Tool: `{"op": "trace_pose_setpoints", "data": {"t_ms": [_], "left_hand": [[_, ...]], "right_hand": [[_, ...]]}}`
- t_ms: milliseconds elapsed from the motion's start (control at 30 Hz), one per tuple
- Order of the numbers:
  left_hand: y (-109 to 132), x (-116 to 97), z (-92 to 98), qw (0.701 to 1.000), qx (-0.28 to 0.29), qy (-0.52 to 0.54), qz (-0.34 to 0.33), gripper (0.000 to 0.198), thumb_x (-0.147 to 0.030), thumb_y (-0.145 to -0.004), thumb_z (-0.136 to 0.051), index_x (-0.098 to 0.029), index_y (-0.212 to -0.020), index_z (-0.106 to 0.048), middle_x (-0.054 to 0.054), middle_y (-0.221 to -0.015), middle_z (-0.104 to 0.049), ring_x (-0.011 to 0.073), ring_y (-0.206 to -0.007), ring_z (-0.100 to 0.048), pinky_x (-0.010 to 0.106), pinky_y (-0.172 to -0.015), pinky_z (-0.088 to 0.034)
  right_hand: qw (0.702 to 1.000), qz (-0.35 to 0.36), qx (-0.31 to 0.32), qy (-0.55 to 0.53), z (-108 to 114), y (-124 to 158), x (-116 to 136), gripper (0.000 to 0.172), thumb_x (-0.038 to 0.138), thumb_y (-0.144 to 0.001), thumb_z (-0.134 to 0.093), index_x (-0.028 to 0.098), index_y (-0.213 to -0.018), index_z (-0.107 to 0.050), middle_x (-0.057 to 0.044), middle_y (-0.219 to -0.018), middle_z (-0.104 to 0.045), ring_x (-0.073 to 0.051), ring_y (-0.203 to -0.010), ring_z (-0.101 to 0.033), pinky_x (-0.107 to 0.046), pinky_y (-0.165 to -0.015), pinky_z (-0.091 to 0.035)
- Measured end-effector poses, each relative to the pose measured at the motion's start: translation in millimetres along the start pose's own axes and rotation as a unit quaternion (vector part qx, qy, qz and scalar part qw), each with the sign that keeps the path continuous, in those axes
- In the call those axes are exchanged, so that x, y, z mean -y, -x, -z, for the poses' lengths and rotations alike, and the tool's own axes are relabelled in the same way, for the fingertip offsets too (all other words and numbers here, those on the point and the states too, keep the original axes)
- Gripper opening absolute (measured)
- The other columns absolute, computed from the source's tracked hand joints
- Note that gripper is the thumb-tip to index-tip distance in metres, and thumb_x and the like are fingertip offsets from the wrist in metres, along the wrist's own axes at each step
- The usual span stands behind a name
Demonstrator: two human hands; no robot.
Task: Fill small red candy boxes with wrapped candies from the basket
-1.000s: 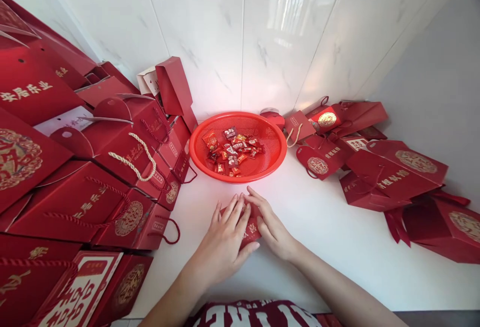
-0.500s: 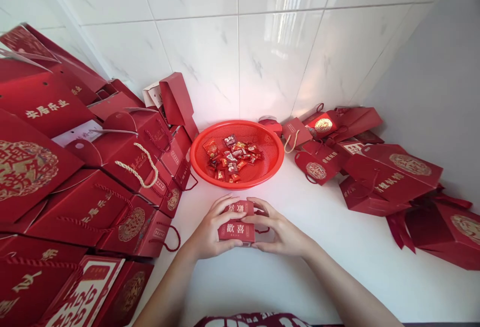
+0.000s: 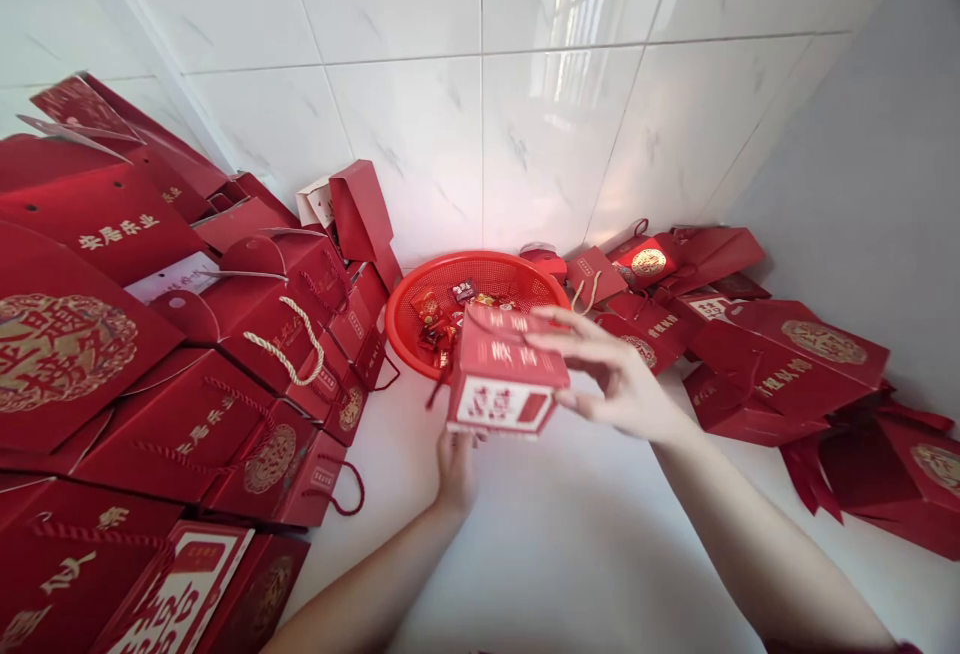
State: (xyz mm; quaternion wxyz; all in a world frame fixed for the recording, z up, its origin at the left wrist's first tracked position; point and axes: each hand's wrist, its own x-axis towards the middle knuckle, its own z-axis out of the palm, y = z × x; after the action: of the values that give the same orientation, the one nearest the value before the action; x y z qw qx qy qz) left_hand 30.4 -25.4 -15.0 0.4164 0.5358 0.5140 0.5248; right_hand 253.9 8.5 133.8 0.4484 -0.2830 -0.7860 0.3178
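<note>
A small red gift box (image 3: 512, 356), blurred by motion, is lifted off the white tabletop, in front of the red plastic basket (image 3: 395, 322) and overlapping it. Its white side with red characters faces me. My right hand (image 3: 611, 374) grips the box from the right, thumb near the lower edge and fingers over the upper side. Below the box, my left hand (image 3: 456, 464) supports it from beneath, its fingers mostly hidden. Wrapped candies (image 3: 429, 308) lie in the basket, partly covered by the box. A dark red cord hangs at the box's left side.
Red gift boxes with rope handles are stacked high on the left (image 3: 202, 414). More red boxes (image 3: 787, 354) lie in a looser heap on the right. A white tiled wall (image 3: 405, 134) rises behind the basket. The white tabletop (image 3: 570, 534) spreads before me.
The gift box has been raised from near the tabletop and turned so its white side shows. My left hand has moved from its left side to beneath it. My right hand rose with it.
</note>
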Motion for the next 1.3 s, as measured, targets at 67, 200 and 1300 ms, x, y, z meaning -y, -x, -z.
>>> {"op": "trace_pose_setpoints", "data": {"t_ms": [67, 200, 1300], "left_hand": [[2.8, 3.2, -24.6, 0.997, 0.083, 0.0, 0.001, 0.038, -0.051, -0.096, -0.044, -0.019, -0.086, -0.063, 0.005, -0.073, -0.06, 0.0194, -0.071, -0.056, 0.032, -0.068, -0.045], [-0.2, 6.6, -50.9, 0.972, 0.234, -0.011, -0.009, 0.028, -0.038, -0.092, -0.054, -0.017, -0.085, -0.07, 0.003, -0.071, -0.063, 0.0151, -0.065, -0.055, 0.027, -0.063, -0.042], [-4.0, 4.1, -46.4, 0.923, 0.346, -0.163, -0.041, 0.029, -0.014, -0.078, -0.053, -0.017, -0.059, -0.032, -0.005, -0.059, -0.037, 0.009, -0.059, -0.034, 0.021, -0.058, -0.03]], "right_hand": [[0.998, 0.022, -0.042, 0.051, 2.4, -38.6, 3.5, 0.048, 0.029, -0.084, -0.074, 0.03, -0.131, -0.066, -0.007, -0.147, -0.048, -0.03, -0.141, -0.04, -0.049, -0.113, -0.04], [0.988, 0.037, -0.107, 0.102, -21.4, -121.1, -14.0, 0.05, 0.039, -0.078, -0.079, 0.025, -0.126, -0.07, -0.012, -0.141, -0.051, -0.03, -0.136, -0.047, -0.048, -0.114, -0.039], [0.99, 0.117, 0.051, 0.057, -177.6, -303.0, -104.2, 0.058, 0.015, -0.095, -0.037, 0.011, -0.153, -0.037, -0.013, -0.165, -0.019, -0.021, -0.153, -0.015, -0.042, -0.125, -0.018]]}}
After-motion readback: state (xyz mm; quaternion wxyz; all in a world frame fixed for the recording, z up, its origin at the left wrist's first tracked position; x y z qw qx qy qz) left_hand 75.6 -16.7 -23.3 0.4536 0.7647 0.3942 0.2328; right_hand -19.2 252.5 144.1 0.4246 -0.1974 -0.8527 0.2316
